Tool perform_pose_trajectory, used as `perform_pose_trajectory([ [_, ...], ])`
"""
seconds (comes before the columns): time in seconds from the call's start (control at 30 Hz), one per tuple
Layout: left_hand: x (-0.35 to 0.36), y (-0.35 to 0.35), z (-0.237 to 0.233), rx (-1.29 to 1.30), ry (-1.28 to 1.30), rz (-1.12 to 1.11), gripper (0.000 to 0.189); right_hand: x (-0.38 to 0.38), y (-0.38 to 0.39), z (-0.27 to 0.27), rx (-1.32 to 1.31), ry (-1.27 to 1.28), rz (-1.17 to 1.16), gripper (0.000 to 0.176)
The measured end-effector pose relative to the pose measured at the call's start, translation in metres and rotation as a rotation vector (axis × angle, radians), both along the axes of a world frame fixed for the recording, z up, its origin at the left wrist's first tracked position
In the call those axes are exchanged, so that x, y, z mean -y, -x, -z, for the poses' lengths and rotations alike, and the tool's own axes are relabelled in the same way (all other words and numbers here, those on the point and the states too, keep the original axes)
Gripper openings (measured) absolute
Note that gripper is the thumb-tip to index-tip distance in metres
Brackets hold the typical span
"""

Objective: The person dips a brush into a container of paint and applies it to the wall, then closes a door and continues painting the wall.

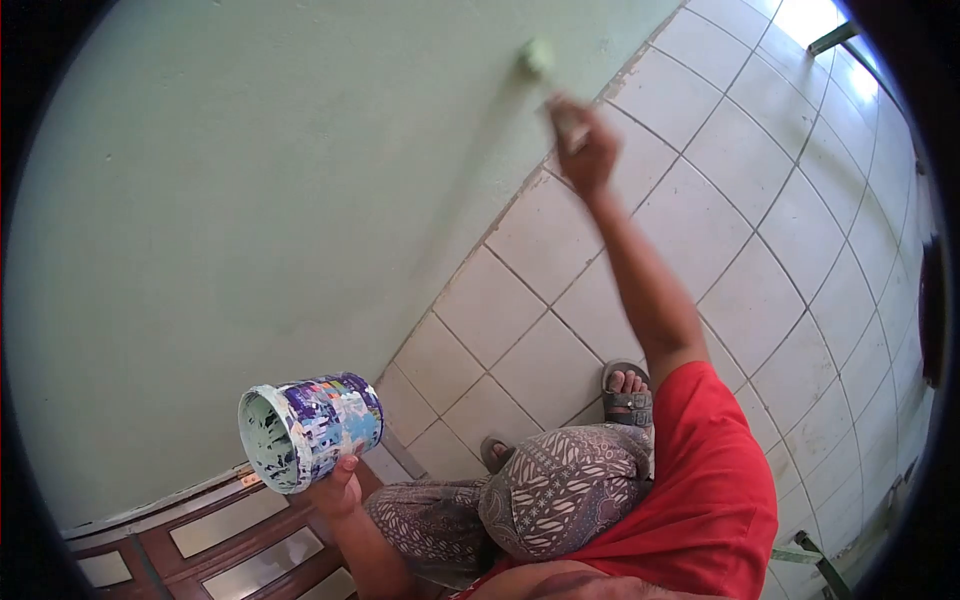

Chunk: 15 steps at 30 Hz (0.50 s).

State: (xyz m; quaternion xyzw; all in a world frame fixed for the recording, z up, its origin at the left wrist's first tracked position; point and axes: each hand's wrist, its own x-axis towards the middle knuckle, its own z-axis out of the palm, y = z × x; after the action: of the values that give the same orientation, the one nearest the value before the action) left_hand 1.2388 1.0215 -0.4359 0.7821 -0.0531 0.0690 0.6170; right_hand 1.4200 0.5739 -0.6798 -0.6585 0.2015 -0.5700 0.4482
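Note:
My right hand (585, 150) is stretched out and closed around the handle of a paint brush (540, 58), whose pale green head touches the light green wall (230, 200) near where it meets the floor. My left hand (338, 490) holds a paint can (310, 430) from below. The can is tilted on its side, its open mouth smeared with pale green paint and its label multicoloured.
White floor tiles (760, 230) fill the right side. My feet in sandals (627, 392) rest on them, below patterned trousers and a red shirt. A brown wooden door with glass panels (215, 540) lies at lower left. A green metal frame (815, 565) sits at lower right.

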Motion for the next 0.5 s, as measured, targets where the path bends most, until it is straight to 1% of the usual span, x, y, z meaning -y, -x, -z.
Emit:
perform_pose_trajectory([
  [0.03, -0.002, -0.002, 0.0, 0.011, -0.046, -0.002, 0.094, -0.043, 0.007, -0.003, 0.042, 0.082, -0.055, 0.018],
  [0.07, -0.008, -0.004, 0.001, 0.013, -0.037, -0.001, 0.094, -0.085, 0.017, 0.002, 0.007, 0.088, -0.133, 0.019],
  [0.1, -0.015, -0.009, 0.002, -0.028, -0.021, 0.037, 0.095, -0.116, 0.034, -0.011, 0.101, 0.046, -0.286, 0.019],
  [0.13, -0.02, -0.011, 0.002, -0.068, -0.01, 0.077, 0.095, -0.142, 0.056, -0.019, 0.03, -0.064, -0.5, 0.018],
  [0.17, -0.015, -0.014, 0.0, -0.035, -0.002, 0.125, 0.087, -0.159, 0.07, -0.024, 0.031, -0.19, -0.671, 0.014],
  [0.2, -0.017, -0.018, -0.002, -0.026, 0.002, 0.121, 0.087, -0.17, 0.084, -0.03, -0.094, -0.455, -0.856, 0.01],
  [0.27, -0.018, -0.023, -0.006, -0.179, -0.105, 0.153, 0.078, -0.178, 0.093, -0.034, 0.054, -0.866, -0.988, 0.012],
  [0.3, -0.015, -0.026, -0.004, -0.165, -0.034, 0.206, 0.07, -0.175, 0.094, -0.039, 0.044, -0.843, -1.011, 0.012],
  [0.33, -0.015, -0.027, -0.005, -0.202, -0.081, 0.181, 0.069, -0.164, 0.098, -0.054, 0.123, -1.062, -1.047, 0.014],
  [0.37, -0.018, -0.03, -0.002, -0.186, -0.118, 0.195, 0.069, -0.155, 0.099, -0.069, 0.203, -1.273, -1.068, 0.017],
  [0.4, -0.021, -0.037, 0.002, -0.166, -0.151, 0.215, 0.068, -0.149, 0.1, -0.078, 0.188, -1.238, -1.082, 0.017],
  [0.43, -0.024, -0.042, 0.007, -0.153, -0.116, 0.209, 0.068, -0.143, 0.101, -0.085, 0.211, -1.218, -1.119, 0.018],
  [0.47, -0.03, -0.051, 0.03, -0.123, -0.129, 0.246, 0.069, -0.14, 0.099, -0.084, 0.222, -1.185, -1.151, 0.02],
  [0.5, -0.033, -0.055, 0.036, -0.093, -0.161, 0.276, 0.069, -0.139, 0.101, -0.097, 0.225, -1.152, -1.159, 0.021],
])
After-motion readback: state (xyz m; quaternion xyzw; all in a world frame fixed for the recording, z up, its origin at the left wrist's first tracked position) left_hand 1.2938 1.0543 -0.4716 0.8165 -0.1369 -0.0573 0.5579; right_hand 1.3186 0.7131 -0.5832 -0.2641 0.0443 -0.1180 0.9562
